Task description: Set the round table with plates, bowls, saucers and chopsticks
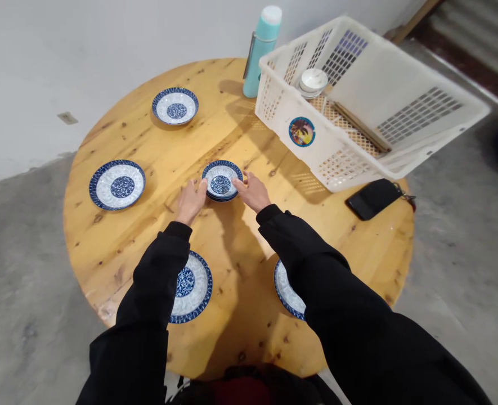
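My left hand (192,201) and my right hand (252,191) press in from either side on a small stack of blue-and-white porcelain dishes (221,180), fingertips at its rim. The stack stands mid-table on a round pine tabletop (105,242). Matching single plates lie around it: one at the far side (175,106), one to the left (117,184), and one under my left forearm (192,287). Another plate (286,289) is partly hidden by my right sleeve.
A white plastic lattice basket (358,95) sits tilted at the table's far right, overhanging the edge, with a small white bowl (313,82) inside. Behind it stands a teal flask (260,53). A black wallet (373,198) with keys lies near the right edge. Concrete floor surrounds the table.
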